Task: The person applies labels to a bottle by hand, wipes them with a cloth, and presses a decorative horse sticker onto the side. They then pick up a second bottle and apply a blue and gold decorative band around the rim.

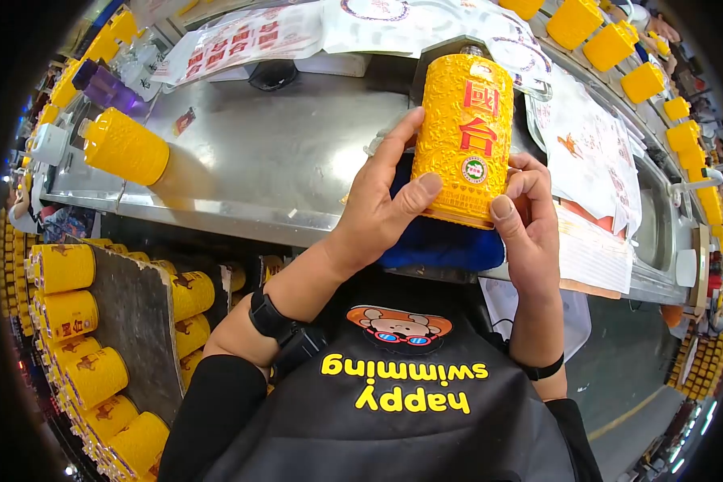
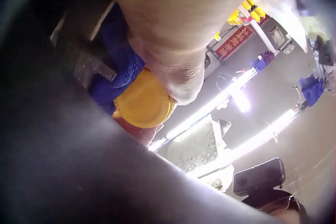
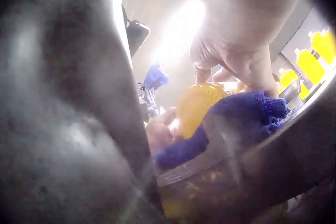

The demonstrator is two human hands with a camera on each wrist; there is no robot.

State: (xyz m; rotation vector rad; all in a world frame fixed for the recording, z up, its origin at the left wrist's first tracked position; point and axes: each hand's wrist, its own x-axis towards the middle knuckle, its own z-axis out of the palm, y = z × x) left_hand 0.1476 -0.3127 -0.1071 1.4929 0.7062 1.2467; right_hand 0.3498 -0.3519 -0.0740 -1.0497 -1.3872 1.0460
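Observation:
A yellow embossed bottle (image 1: 466,132) with red characters and a round green-and-white emblem leans back over the bench edge, its neck pointing away from me. My left hand (image 1: 386,197) holds its left side, thumb near the lower front. On the other side my right hand (image 1: 532,221) grips the lower right edge with thumb and bent fingers. In the left wrist view the bottle's round base (image 2: 144,100) faces the camera beside my left thumb (image 2: 184,82). A blue cloth (image 3: 226,119) lies under the bottle in the right wrist view.
Another yellow bottle (image 1: 126,147) stands on the metal bench (image 1: 249,161) at left, near a purple bottle (image 1: 108,87). Printed plastic sheets (image 1: 249,44) cover the back, and stacked papers (image 1: 590,249) lie at right. Several yellow bottles (image 1: 96,377) fill racks below left.

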